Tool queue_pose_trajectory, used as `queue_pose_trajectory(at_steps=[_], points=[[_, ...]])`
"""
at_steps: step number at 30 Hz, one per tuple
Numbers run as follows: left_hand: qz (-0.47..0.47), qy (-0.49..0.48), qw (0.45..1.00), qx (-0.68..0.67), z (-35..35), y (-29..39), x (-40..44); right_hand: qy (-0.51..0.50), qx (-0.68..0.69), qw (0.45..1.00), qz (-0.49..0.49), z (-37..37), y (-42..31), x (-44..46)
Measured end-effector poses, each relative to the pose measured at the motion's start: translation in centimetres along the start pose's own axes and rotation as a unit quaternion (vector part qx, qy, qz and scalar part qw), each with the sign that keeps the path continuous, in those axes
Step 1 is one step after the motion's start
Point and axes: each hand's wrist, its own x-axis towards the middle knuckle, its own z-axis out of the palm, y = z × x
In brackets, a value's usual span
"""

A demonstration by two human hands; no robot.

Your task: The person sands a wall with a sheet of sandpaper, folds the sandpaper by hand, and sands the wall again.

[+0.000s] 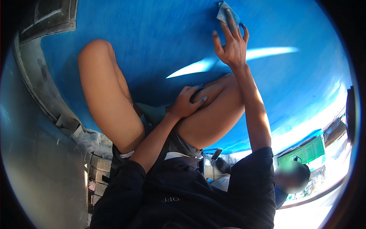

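Note:
On the blue wall [152, 34], my right hand [233, 47] reaches up with its fingers extended. Its fingertips press a folded, grey-blue piece of what looks like sandpaper [225, 13] flat against the painted surface. My left hand [187, 102] rests on my bent right leg [217, 110], with the thumb apart from the fingers. A small dark bluish patch lies by its fingertips, too shaded to make out. My left leg [103, 87] is bent up close to the wall.
A dark wooden frame [49, 19] is set at the upper left. Grey blocks [101, 164] line the lower left, beside a smooth grey surface [42, 160]. Another person [291, 179] is at the lower right, in front of a green panel [305, 149]. Bright sunlight streaks the wall.

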Motion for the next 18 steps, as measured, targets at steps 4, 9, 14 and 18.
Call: queue_pose_trajectory(at_steps=[4, 9, 14, 18], points=[[-0.001, -0.002, 1.0, -0.007, 0.0, 0.0, 0.0, 0.008, 0.005, 1.0, 0.004, 0.1, 0.3, 0.1], [-0.001, -0.005, 1.0, 0.0, 0.0, -0.1, 0.0, -0.02, 0.003, 1.0, -0.014, 0.0, -0.4, -0.1], [0.012, 0.003, 1.0, 0.0, 0.1, -0.3, 0.0, 0.002, -0.015, 1.0, 0.018, 0.6, 0.5, -0.1], [-0.003, -0.002, 1.0, -0.004, 0.0, 0.2, 0.0, -0.032, -0.034, 0.999, 0.001, 0.1, 0.1, -0.2]])
